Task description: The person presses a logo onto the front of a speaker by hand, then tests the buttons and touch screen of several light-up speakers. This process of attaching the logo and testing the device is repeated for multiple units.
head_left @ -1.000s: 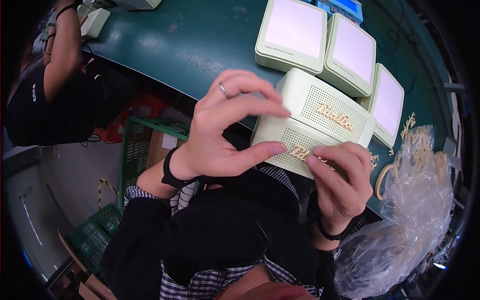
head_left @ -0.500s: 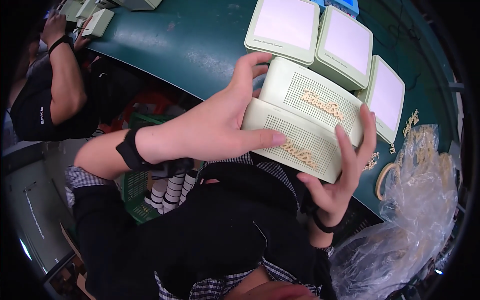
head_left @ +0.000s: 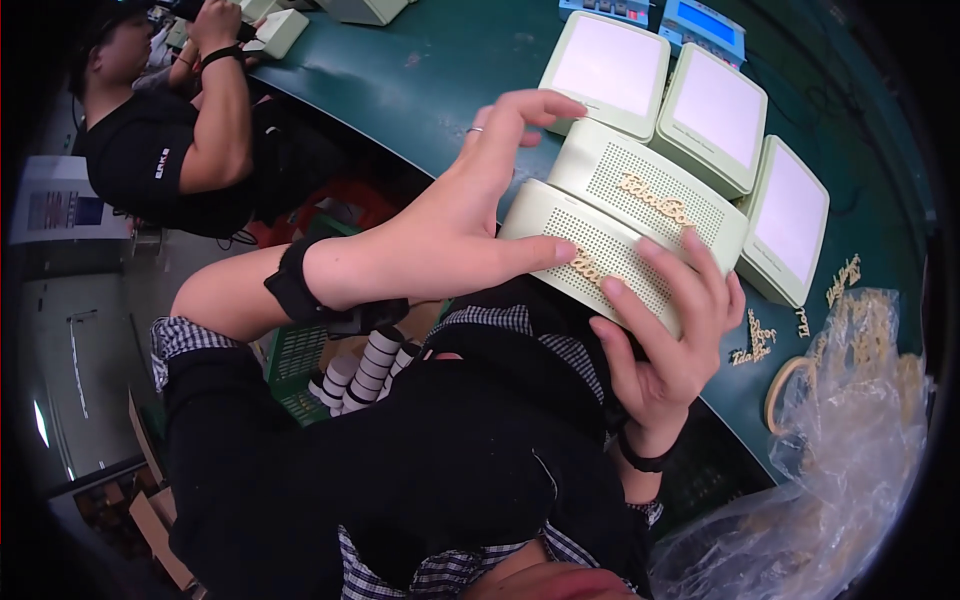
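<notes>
Two pale green box speakers lie side by side with their dotted grilles up, the near speaker (head_left: 548, 222) against the far speaker (head_left: 605, 165). Tan script lettering (head_left: 655, 201) crosses the far grille; similar lettering (head_left: 590, 266) on the near one is partly covered by fingers. My left hand (head_left: 455, 225) has its fingers spread, the thumb touching the near lettering and the index finger reaching past the far speaker's left end. My right hand (head_left: 670, 345) rests with parted fingers on the near speaker's right part, two fingertips on its grille, its thumb by the near edge.
Behind stand several similar boxes with pale panels (head_left: 612, 65) and blue devices (head_left: 705, 30). Loose script pieces (head_left: 755, 338), a tape ring (head_left: 785, 395) and a clear plastic bag (head_left: 850, 420) lie right. A green crate (head_left: 295, 365) holds white rolls. A co-worker (head_left: 150, 150) sits left.
My right hand has shifted from the speakers' right end onto the near grille and lettering. My left fingers have lifted and spread more, thumb still on the near lettering. The whole view has shifted.
</notes>
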Demonstrator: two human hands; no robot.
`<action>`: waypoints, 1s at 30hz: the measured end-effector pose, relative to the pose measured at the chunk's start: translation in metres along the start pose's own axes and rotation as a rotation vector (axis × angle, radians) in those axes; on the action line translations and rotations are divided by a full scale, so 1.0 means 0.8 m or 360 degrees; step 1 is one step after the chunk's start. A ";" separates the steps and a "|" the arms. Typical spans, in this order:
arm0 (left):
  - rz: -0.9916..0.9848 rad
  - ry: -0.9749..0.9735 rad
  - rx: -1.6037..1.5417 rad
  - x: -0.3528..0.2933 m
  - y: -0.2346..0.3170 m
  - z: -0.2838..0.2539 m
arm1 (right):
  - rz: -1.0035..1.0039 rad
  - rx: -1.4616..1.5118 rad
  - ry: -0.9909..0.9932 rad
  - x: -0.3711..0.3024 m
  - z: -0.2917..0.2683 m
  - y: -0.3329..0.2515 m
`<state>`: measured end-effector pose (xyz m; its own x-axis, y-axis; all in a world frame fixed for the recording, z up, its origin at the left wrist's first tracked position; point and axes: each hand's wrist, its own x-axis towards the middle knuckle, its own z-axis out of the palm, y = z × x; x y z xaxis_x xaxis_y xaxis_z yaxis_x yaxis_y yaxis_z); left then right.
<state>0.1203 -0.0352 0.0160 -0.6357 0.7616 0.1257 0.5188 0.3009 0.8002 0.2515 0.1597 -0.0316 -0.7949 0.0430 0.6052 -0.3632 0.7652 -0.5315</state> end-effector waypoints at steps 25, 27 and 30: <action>0.0282 0.0022 -0.0031 0.002 -0.031 -0.013 | 0.0166 -0.0042 -0.0083 0.038 0.002 -0.019; 0.0277 0.0006 -0.0033 0.007 -0.032 -0.015 | 0.0175 -0.0057 -0.0075 0.041 0.003 -0.019; 0.0155 0.0045 -0.0107 0.014 -0.031 -0.016 | 0.0216 -0.0040 -0.0078 0.044 0.005 -0.017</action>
<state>0.0932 -0.0418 0.0055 -0.6005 0.7687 0.2202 0.5399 0.1866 0.8208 0.2265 0.1484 -0.0051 -0.8590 0.1161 0.4986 -0.2390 0.7704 -0.5910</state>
